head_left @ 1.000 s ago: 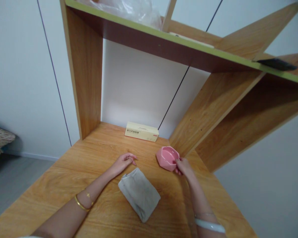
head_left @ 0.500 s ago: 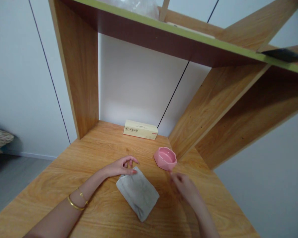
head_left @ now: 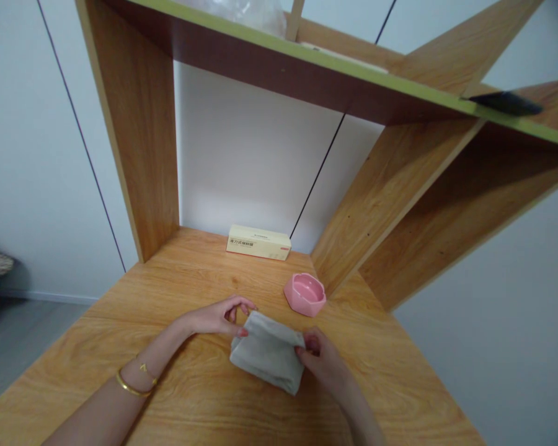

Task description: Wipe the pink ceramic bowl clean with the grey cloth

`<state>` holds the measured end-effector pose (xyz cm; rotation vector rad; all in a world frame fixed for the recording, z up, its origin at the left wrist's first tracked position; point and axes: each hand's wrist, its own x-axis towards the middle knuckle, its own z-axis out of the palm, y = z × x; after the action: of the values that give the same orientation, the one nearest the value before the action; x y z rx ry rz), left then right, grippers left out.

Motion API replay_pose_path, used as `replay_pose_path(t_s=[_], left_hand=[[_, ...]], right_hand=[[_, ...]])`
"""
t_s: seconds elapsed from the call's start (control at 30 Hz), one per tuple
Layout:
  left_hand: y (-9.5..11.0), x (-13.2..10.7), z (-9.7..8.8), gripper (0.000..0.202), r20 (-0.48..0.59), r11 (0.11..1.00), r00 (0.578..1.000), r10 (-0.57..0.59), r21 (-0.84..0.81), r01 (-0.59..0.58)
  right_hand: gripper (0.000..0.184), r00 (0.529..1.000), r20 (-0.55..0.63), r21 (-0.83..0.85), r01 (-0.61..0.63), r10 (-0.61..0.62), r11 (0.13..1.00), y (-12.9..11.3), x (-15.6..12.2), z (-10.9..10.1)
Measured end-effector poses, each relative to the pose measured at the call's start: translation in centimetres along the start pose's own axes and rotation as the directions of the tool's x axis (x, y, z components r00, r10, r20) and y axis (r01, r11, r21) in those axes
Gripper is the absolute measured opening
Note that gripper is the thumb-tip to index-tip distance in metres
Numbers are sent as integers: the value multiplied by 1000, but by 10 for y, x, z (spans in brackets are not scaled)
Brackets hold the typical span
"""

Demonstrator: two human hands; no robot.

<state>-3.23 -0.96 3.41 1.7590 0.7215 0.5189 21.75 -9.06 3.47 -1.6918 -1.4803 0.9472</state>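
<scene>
A folded grey cloth (head_left: 267,353) lies on the wooden tabletop in front of me. My left hand (head_left: 221,316) is at its upper left edge, the thumb resting on the cloth and the curved fingers apart from the thumb near the corner. On the opposite side, my right hand (head_left: 323,362) pinches the cloth's right edge between thumb and fingers. Just beyond the cloth sits a pink faceted bowl (head_left: 302,303) with a notched rim, touched by neither hand.
A long cream box (head_left: 258,243) with printed lettering stands at the back by the white wall. Wooden side panels (head_left: 153,155) hold up a shelf (head_left: 279,80) above the table (head_left: 181,396). Clear plastic (head_left: 246,15) and a dark object (head_left: 509,103) are on the shelf.
My right hand has come from near the pink bowl to the cloth and taken hold of its right edge. The cloth has turned counterclockwise. The view has shifted slightly.
</scene>
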Motion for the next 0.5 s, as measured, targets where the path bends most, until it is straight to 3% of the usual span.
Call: replay_pose_path(t_s=[0.17, 0.3, 0.4, 0.5], left_hand=[[-2, 4, 2, 38, -22, 983, 999, 29, -181, -33], [-5, 5, 2, 35, -48, 968, 999, 24, -247, -35], [-7, 6, 2, 32, -76, 965, 997, 8, -262, -28], [-11, 7, 4, 30, -105, 962, 995, -5, -271, -24]], right_hand=[[29, 998, -3, 68, -56, 56, 996, 7, 19, -56], [28, 972, -236, -163, -33, -7, 986, 29, 32, -83], [26, 917, -368, -333, 24, -153, 943, 31, 30, -72], [26, 901, -314, -406, 158, -300, 900, 10, 16, -40]])
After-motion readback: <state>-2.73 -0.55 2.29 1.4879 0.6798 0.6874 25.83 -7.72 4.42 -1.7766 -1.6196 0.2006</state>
